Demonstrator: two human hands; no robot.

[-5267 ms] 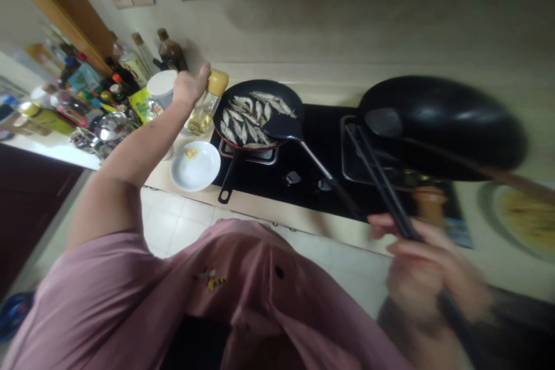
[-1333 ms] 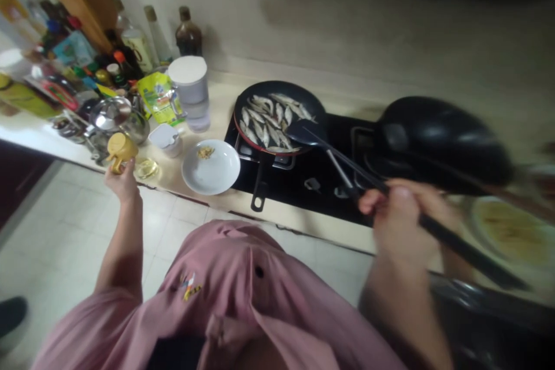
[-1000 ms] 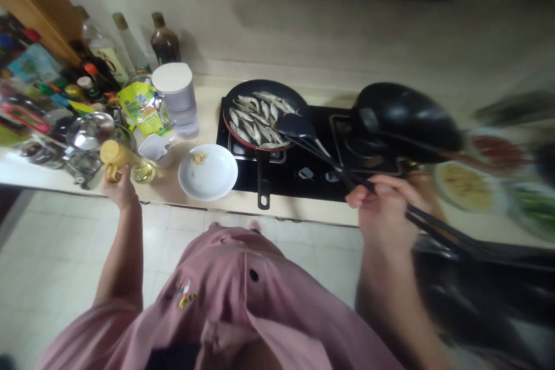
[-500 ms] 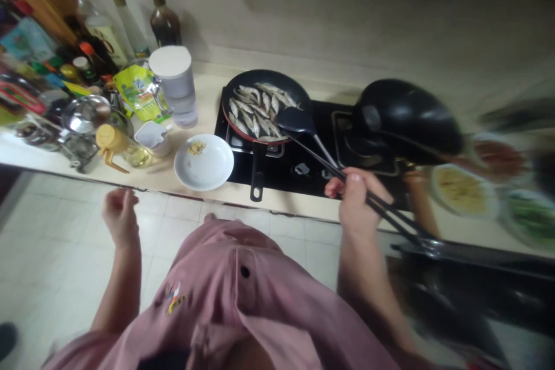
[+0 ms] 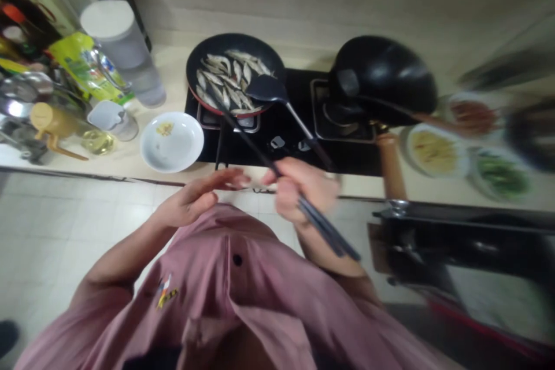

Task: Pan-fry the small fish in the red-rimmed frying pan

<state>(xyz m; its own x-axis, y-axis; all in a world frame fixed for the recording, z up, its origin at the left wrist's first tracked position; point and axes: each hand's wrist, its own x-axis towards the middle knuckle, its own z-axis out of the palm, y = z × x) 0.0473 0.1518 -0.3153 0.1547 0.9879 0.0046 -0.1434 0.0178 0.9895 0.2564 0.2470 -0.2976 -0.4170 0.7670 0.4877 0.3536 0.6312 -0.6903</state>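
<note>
My right hand (image 5: 306, 188) is closed around a pair of dark chopsticks (image 5: 255, 147), slightly blurred. Their tips reach over small silvery fish (image 5: 234, 75) in a frying pan (image 5: 266, 52). My left hand (image 5: 195, 196) is open, fingers stretched toward the pan's handle (image 5: 221, 147); whether they touch it I cannot tell. A black spatula (image 5: 269, 89) leans on the pan's right rim, its blade over the fish and its handle slanting across the stove. Left of the handle stands a white plate (image 5: 173, 153) with chopped yellowish bits on it.
A black wok (image 5: 385, 78) sits on the right burner of the stove (image 5: 295, 121). Bowls of yellow (image 5: 433, 150) and green food (image 5: 503, 173) stand farther right. At left are a water pitcher (image 5: 125, 52), an oil bottle (image 5: 73, 130) and a white cup (image 5: 113, 118).
My right hand has moved left, and the chopsticks now point farther left over the pan. My left hand has come right and opened near the pan handle. The view has shifted.
</note>
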